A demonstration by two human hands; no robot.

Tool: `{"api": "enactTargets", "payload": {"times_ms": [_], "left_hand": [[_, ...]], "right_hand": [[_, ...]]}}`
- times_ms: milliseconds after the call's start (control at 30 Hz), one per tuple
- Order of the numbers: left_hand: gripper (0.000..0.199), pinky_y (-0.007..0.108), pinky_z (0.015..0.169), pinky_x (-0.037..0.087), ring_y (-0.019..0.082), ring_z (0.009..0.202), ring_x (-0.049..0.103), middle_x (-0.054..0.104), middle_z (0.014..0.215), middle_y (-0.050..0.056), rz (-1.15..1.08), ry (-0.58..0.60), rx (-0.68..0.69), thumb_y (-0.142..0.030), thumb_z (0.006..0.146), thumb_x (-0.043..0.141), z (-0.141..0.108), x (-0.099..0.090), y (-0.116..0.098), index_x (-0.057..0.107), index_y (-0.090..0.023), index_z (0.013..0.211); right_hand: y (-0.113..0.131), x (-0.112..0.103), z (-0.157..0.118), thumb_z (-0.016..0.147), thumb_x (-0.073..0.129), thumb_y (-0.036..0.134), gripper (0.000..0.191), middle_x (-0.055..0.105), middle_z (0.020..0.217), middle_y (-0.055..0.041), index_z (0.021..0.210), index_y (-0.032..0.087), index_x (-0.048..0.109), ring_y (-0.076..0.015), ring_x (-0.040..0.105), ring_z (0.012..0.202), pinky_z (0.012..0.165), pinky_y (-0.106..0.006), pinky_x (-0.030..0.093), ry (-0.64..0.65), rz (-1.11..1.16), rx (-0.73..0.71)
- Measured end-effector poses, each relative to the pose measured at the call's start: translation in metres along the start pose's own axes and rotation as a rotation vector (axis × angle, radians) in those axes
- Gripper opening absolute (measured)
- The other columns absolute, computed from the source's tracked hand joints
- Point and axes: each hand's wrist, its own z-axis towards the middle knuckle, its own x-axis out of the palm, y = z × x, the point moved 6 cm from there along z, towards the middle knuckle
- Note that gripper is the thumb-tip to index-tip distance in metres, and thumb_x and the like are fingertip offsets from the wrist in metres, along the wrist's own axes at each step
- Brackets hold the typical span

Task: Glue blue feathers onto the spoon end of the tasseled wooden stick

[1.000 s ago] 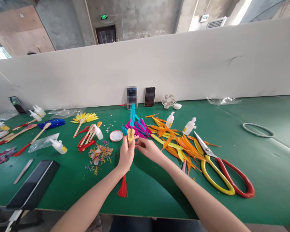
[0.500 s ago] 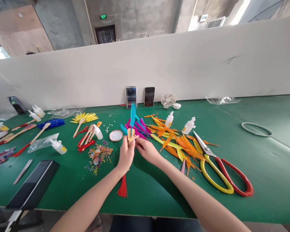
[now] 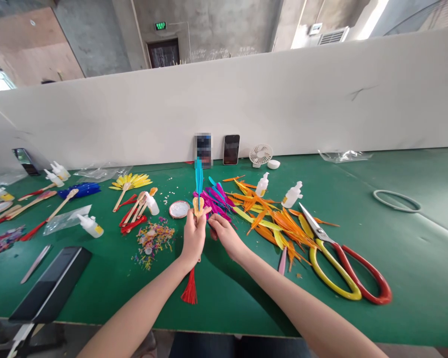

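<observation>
My left hand is closed around a wooden fan handle, its rounded head facing up. One blue feather stands upright at that head, and a red tassel hangs below the hand. Just to the right, my right hand has its fingertips pinched together; what they hold, if anything, is too small to make out. Beyond the hands lie purple feathers with some blue ones. A small round dish of white stuff is left of the handle.
Orange and yellow feathers spread to the right, beside large scissors. Glue bottles stand behind them. On the left are a yellow feather fan, confetti-like bits and a black box. Phones lean against the white partition.
The handle and its blue feather have shifted slightly left and become more upright. My right hand has drawn a little away from the handle, downward, fingers still pinched.
</observation>
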Motion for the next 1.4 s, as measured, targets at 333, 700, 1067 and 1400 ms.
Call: {"api": "enactTargets", "payload": {"times_ms": [333,700,1067,1400], "left_hand": [[0.018,0.032,0.086,0.039,0.019,0.101,0.055,0.06,0.109,0.011,0.123,0.054,0.079,-0.03,0.082,0.042,0.0,0.002,-0.001,0.045,-0.019,0.096],[0.015,0.033,0.084,0.041,0.02,0.102,0.055,0.061,0.107,0.011,0.19,0.086,0.105,-0.028,0.082,0.04,0.0,0.004,-0.001,0.045,-0.019,0.093],[0.017,0.031,0.078,0.045,0.02,0.097,0.057,0.061,0.108,0.011,0.192,0.094,0.109,-0.029,0.081,0.043,-0.003,0.004,-0.003,0.046,-0.018,0.095],[0.014,0.03,0.079,0.045,0.018,0.096,0.058,0.061,0.107,0.01,0.165,0.086,0.09,-0.028,0.082,0.041,-0.002,0.004,-0.002,0.045,-0.019,0.092]], "right_hand": [[0.001,-0.018,0.008,0.061,0.055,0.045,0.032,0.029,0.04,0.0126,0.059,0.021,0.034,-0.0037,0.03,0.032,0.038,-0.02,0.022,-0.053,0.203,0.05],[0.01,-0.021,0.012,0.054,0.063,0.049,0.036,0.048,0.05,0.0053,0.064,0.016,0.054,-0.0065,0.043,0.043,0.045,-0.024,0.033,0.09,-0.026,-0.029],[0.005,-0.019,0.014,0.053,0.061,0.057,0.042,0.046,0.046,0.0069,0.061,0.019,0.046,-0.007,0.044,0.043,0.045,-0.023,0.036,0.125,-0.01,-0.021],[0.011,-0.021,0.011,0.055,0.063,0.052,0.038,0.054,0.051,0.0034,0.063,0.016,0.054,-0.0074,0.047,0.045,0.049,-0.024,0.037,0.183,-0.044,0.027]]}}
